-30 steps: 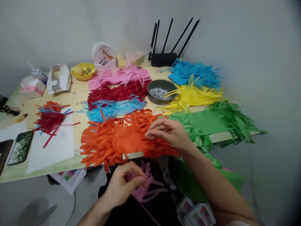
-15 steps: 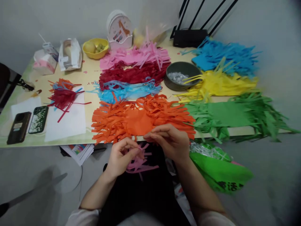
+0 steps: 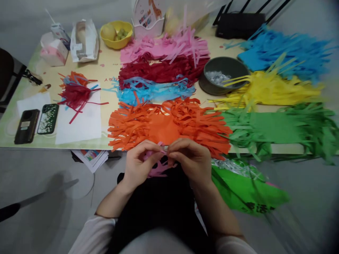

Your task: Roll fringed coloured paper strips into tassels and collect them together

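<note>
Pinched between the thumb and fingers of my left hand (image 3: 139,162) is a pink fringed tassel (image 3: 159,170), its strips hanging over my dark-clad lap. My right hand (image 3: 192,158) has its thumb and index finger closed at the tassel's top end, touching or almost touching the left fingertips. Whatever small thing lies in the right pinch is too hidden to make out. Just beyond both hands, fringed orange paper (image 3: 163,127) lies along the table's front edge.
Fringed green (image 3: 275,127), yellow (image 3: 278,88), dark red (image 3: 159,72) and pink (image 3: 159,49) paper covers much of the table. A dark bowl (image 3: 222,86) holds small clear pieces. Tassels (image 3: 76,95) lie on white paper, beside two phones (image 3: 48,119). A green bag (image 3: 249,194) hangs below the right edge.
My hands have come together at the tassel's top, and the left has raised the tassel slightly. The camera view has tilted down and shifted.
</note>
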A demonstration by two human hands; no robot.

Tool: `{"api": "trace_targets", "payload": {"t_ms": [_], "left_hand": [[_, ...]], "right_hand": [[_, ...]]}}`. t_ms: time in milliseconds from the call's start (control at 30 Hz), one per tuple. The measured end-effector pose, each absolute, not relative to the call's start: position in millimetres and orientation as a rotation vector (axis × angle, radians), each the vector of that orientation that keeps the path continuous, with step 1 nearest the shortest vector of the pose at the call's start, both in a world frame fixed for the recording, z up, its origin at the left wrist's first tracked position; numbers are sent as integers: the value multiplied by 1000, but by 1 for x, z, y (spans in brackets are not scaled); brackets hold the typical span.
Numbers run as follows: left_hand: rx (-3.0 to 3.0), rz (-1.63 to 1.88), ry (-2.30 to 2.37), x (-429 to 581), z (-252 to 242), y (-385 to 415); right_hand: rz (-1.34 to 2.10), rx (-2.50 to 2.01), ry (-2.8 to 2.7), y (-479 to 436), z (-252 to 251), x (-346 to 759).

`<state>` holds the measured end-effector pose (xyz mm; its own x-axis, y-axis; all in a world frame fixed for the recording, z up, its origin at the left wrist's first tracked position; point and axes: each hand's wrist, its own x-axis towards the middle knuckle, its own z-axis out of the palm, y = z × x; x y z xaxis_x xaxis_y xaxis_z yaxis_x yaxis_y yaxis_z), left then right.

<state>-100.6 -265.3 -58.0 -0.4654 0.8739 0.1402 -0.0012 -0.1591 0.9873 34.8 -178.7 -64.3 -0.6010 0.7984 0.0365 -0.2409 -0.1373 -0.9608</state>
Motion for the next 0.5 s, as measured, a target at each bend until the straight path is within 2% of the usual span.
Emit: {"api": "trace_targets", "payload": {"t_ms": [500], "left_hand": [[1271,1622,1637,-99,-57,-264]], "right_hand": [[1989,-678,-1182,-182,-78,24]]}}
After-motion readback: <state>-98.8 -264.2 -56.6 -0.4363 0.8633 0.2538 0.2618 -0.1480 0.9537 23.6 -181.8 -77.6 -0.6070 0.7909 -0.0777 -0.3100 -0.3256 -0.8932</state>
